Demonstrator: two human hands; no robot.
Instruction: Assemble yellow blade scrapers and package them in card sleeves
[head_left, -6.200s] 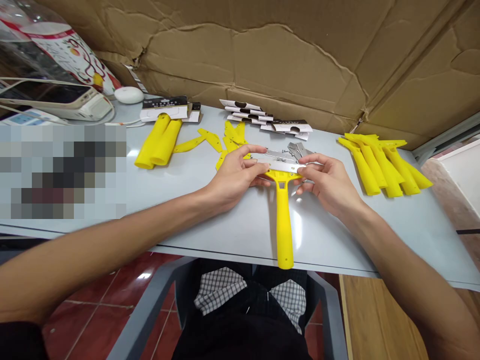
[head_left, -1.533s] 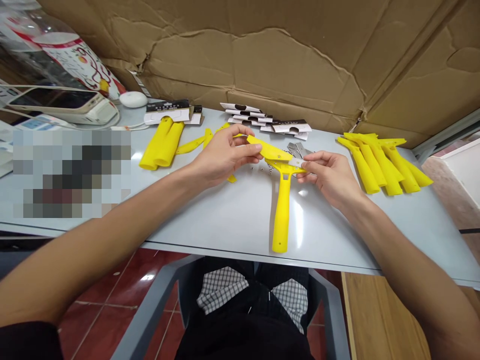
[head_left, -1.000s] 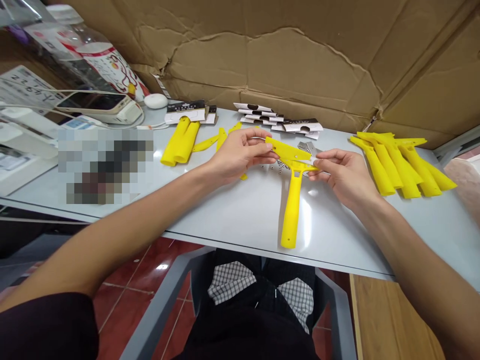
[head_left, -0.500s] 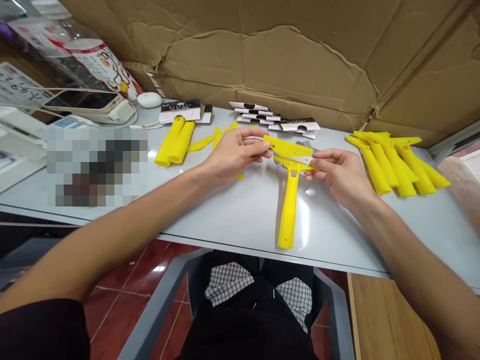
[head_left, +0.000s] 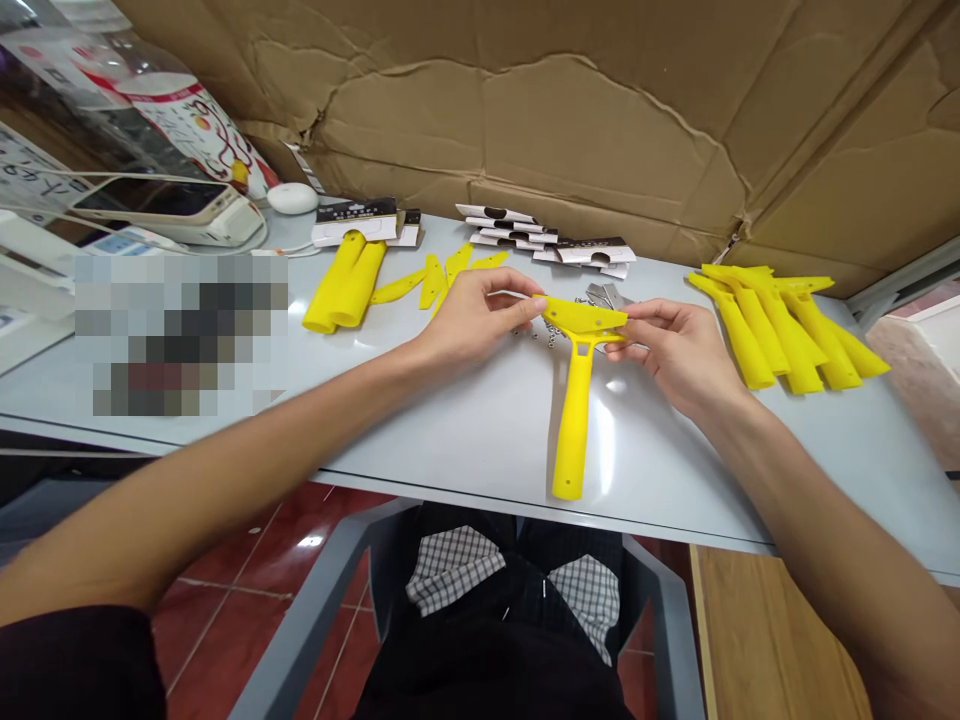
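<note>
A yellow scraper handle points toward me above the table, its wide head at the far end. On that head lies a flat yellow cover plate with small holes. My left hand pinches the plate's left end between thumb and fingers. At the other end, my right hand is closed on the right tip of the scraper head, thumb on top. The metal blade seen earlier is hidden, apparently under the plate. Small metal nuts and grey blades lie just behind the head.
Loose yellow cover plates and two yellow handles lie to the left. More scraper handles are piled at the right. Folded card sleeves sit along the cardboard wall. A phone and bottle stand far left.
The yellow plate has come down onto the scraper head and covers the blade that showed between them. My left hand moved slightly with it; my right hand stayed at the right tip.
</note>
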